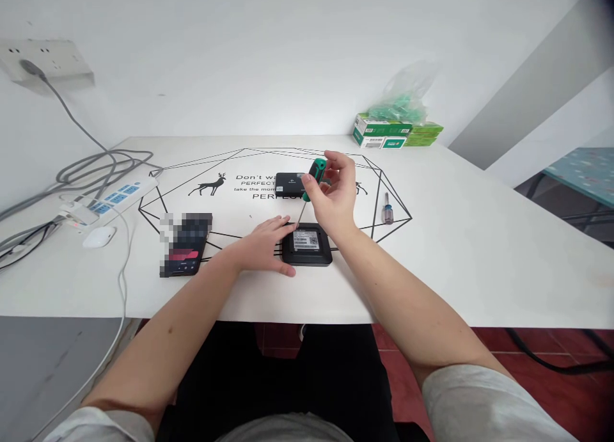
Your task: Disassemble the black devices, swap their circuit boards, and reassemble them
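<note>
A small black box [307, 248] with a white label on top lies on the white table [480, 250] in front of me. My left hand [265, 244] rests flat against the box's left side, fingers stretched along it. My right hand [334, 192] is closed round the green handle of a screwdriver [314, 173]. Its thin shaft slants down to the box's top left corner. A second flat black device [289, 183] lies just behind the screwdriver.
A phone [185, 253] lies left of the box. A white power strip [108, 202] with grey cables and a white mouse [98, 236] sit at the table's left. Another small screwdriver [387, 209] lies to the right. Green boxes [393, 134] with a plastic bag stand at the back.
</note>
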Motion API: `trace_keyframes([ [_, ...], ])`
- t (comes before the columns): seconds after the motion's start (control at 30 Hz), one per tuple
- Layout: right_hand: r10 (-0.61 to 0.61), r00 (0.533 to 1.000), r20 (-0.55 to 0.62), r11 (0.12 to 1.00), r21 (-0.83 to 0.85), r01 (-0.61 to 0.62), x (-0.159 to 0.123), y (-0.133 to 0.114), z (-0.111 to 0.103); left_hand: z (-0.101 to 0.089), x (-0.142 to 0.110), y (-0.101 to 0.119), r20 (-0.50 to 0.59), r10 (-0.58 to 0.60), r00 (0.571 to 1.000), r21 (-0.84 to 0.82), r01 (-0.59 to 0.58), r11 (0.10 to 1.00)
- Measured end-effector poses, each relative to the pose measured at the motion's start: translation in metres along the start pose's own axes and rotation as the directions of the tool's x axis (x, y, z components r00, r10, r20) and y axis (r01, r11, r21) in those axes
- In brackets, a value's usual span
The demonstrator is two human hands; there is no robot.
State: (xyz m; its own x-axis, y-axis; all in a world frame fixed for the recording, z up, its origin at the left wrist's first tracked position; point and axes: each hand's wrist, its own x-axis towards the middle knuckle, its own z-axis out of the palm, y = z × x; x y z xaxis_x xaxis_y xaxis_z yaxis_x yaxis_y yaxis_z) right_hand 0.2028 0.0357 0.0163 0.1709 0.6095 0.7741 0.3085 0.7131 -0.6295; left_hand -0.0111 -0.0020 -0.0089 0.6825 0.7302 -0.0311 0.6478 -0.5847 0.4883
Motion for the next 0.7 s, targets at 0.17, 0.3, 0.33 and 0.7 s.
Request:
trace_keyframes([
  [0.17, -0.007, 0.999, 0.048, 1.0, 0.016, 0.006, -0.003, -0.009, 0.001, 0.005, 0.005, 0.003, -0.03, -0.025, 0.999, 0.05, 0.026, 0.998],
  [0.3, 0.007, 0.996, 0.085, 0.999, 0.032, -0.009, -0.007, -0.012, 0.004, 0.003, 0.012, -0.001, -0.022, -0.086, 0.996, 0.1, 0.088, 0.991],
  [0.33, 0.004, 0.995, 0.096, 1.0, 0.027, -0.006, -0.008, -0.012, 0.005, 0.004, 0.013, -0.002, -0.023, -0.083, 0.996, 0.108, 0.085, 0.991],
  [0.7, -0.18, 0.958, 0.223, 0.983, 0.0, 0.185, -0.016, -0.019, 0.006, 0.014, 0.01, -0.005, -0.056, 0.054, 0.997, 0.101, -0.049, 0.994],
])
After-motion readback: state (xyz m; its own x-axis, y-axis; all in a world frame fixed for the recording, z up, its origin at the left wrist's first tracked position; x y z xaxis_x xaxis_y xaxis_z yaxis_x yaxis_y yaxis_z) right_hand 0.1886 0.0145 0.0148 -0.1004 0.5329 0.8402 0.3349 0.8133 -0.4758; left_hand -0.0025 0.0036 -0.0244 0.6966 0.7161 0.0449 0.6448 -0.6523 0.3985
